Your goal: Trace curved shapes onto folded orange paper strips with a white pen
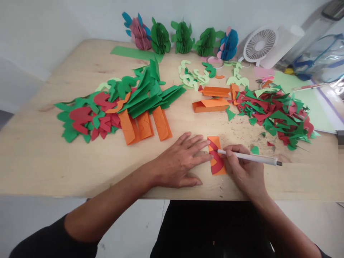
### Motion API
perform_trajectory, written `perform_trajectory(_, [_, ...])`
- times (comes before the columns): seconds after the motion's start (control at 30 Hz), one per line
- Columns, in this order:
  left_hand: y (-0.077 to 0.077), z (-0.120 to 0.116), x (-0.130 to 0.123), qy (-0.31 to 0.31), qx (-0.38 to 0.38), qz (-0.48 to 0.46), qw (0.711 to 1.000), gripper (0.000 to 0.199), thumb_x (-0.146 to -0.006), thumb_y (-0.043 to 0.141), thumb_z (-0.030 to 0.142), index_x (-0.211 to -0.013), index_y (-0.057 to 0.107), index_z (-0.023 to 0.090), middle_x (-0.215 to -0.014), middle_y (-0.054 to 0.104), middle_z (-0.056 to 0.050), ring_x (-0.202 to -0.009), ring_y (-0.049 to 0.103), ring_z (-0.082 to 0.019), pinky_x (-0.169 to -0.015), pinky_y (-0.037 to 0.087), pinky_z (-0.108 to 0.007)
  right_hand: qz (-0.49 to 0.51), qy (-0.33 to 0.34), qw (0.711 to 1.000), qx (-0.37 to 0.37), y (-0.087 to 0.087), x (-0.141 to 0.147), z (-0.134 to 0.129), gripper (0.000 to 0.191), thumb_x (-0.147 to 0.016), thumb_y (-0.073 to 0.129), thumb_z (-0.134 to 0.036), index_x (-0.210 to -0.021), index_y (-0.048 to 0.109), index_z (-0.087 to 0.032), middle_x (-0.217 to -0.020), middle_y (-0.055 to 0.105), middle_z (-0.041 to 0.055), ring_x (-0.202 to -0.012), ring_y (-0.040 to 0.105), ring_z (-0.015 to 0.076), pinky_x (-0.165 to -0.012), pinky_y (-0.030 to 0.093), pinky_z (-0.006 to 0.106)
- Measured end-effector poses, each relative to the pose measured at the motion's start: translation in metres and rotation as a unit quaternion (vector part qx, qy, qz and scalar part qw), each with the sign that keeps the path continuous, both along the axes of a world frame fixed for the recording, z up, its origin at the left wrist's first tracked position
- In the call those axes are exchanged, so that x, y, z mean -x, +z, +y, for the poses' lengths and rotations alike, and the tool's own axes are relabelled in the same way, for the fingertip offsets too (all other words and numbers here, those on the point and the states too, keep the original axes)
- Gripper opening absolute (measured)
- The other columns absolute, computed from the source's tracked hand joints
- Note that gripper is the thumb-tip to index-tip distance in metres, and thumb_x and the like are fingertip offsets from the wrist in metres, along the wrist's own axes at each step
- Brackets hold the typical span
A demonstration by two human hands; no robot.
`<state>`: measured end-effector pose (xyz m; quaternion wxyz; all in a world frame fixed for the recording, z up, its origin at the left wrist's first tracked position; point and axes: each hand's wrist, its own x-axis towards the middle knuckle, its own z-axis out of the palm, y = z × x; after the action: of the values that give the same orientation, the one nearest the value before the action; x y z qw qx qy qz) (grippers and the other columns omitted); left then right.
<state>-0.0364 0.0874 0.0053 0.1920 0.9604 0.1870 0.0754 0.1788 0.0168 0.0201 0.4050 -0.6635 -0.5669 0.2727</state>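
Near the table's front edge lies a small orange paper rectangle (214,139) with a curved red paper cutout (218,165) on top of it. My left hand (181,161) lies flat with fingers spread, its fingertips pressing on the left edge of these papers. In my right hand (243,170) is a white pen (252,157), its tip at the red cutout's edge near the middle of the orange paper. Left of them are folded orange papers (162,123), partly under a pile of folded green paper strips (146,95).
Red and green paper scraps (279,114) heap on the right. Red cutouts (80,115) lie at left, pale green cutouts (199,77) farther back. Folded orange strips (212,104) lie behind the hands. Honeycomb paper figures (183,37) and a white fan (260,46) stand by the wall.
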Motion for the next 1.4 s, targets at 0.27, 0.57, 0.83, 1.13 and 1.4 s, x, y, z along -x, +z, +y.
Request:
perform_trajectory(0.27, [0.000, 0.000, 0.000, -0.002, -0.001, -0.005, 1.000, 0.069, -0.084, 0.063, 0.060, -0.140, 0.048, 0.024, -0.156, 0.035, -0.015, -0.144, 0.028, -0.039, -0.117, 0.016, -0.062, 0.007, 0.000, 1.000, -0.001, -0.003, 0.000, 0.000, 0.020, -0.091, 0.057, -0.038, -0.084, 0.064, -0.021, -0.071, 0.067, 0.0009, -0.055, 0.058, 0.0114, -0.048, 0.046, 0.021])
perform_trajectory(0.57, [-0.002, 0.000, 0.001, 0.000, -0.004, -0.013, 1.000, 0.070, -0.083, 0.064, 0.060, -0.141, 0.047, 0.025, -0.155, 0.036, -0.015, -0.143, 0.029, -0.039, -0.117, 0.015, -0.062, 0.008, 0.006, 1.000, -0.016, -0.008, -0.001, -0.001, 0.019, -0.092, 0.057, -0.038, -0.090, 0.066, -0.021, -0.080, 0.071, 0.0027, -0.066, 0.065, 0.0142, -0.057, 0.052, 0.025])
perform_trajectory(0.83, [-0.001, 0.000, 0.001, 0.001, 0.001, -0.009, 1.000, 0.068, -0.084, 0.063, 0.058, -0.141, 0.048, 0.024, -0.156, 0.035, -0.015, -0.144, 0.027, -0.039, -0.118, 0.014, -0.061, 0.019, 0.009, 1.000, -0.016, -0.003, 0.004, 0.001, 0.022, -0.091, 0.058, -0.040, -0.083, 0.065, -0.022, -0.070, 0.070, 0.0012, -0.059, 0.063, 0.0135, -0.051, 0.050, 0.023])
perform_trajectory(1.13, [-0.001, 0.000, 0.000, 0.001, -0.001, -0.006, 1.000, 0.069, -0.084, 0.062, 0.059, -0.142, 0.047, 0.024, -0.156, 0.035, -0.016, -0.144, 0.028, -0.040, -0.117, 0.015, -0.062, 0.022, 0.022, 0.999, 0.009, 0.003, 0.004, 0.005, 0.022, -0.091, 0.057, -0.039, -0.082, 0.066, -0.021, -0.069, 0.071, 0.0015, -0.060, 0.066, 0.0143, -0.054, 0.052, 0.024])
perform_trajectory(1.4, [0.000, 0.000, 0.001, 0.000, 0.003, -0.002, 1.000, 0.071, -0.084, 0.063, 0.058, -0.143, 0.045, 0.024, -0.156, 0.034, -0.015, -0.144, 0.027, -0.040, -0.117, 0.015, -0.063, 0.013, 0.010, 0.999, 0.030, 0.006, 0.003, 0.008, 0.018, -0.087, 0.059, -0.035, -0.079, 0.066, -0.021, -0.065, 0.070, 0.0005, -0.055, 0.064, 0.0136, -0.048, 0.048, 0.022])
